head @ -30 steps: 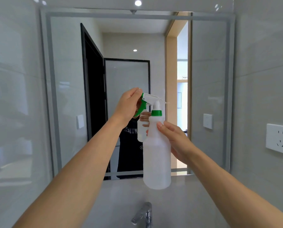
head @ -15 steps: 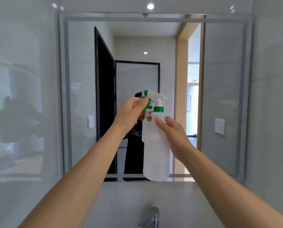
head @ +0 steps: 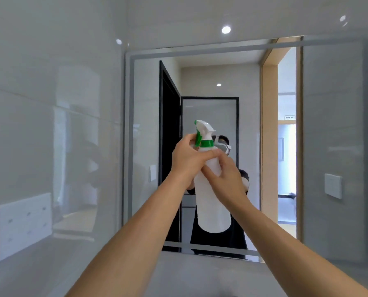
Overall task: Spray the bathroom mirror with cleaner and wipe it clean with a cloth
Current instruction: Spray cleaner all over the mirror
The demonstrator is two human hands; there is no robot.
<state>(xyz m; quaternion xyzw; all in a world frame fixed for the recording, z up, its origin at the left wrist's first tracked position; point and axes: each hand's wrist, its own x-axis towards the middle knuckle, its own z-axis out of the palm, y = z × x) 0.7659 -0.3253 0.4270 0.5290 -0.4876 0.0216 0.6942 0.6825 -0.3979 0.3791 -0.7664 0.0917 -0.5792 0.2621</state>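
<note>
**Both hands close on the spray bottle as the view swings left**

Since half a second ago the view has turned left, so the mirror (head: 328,136) sits right of centre and a white wall socket (head: 24,226) shows on the left tiles. Meanwhile the hands have drawn together. The left hand (head: 188,159) is wrapped around the shoulder of the spray bottle (head: 211,209), with what looks like a finger up by the green trigger (head: 198,138); the right hand (head: 228,179) is closed on the body just below, its fingers overlapping the left.

The bottle is held upright in front of the glass, raised well clear of the bench edge below the mirror.

It is thin, translucent white plastic with a green collar and a white nozzle head. It probably gives a little under a squeeze and is light unless full; its fill level cannot be read. Smooth walls could slip in wet fingers, so the neck under the collar is the surest hold. No cloth is in sight.
</note>
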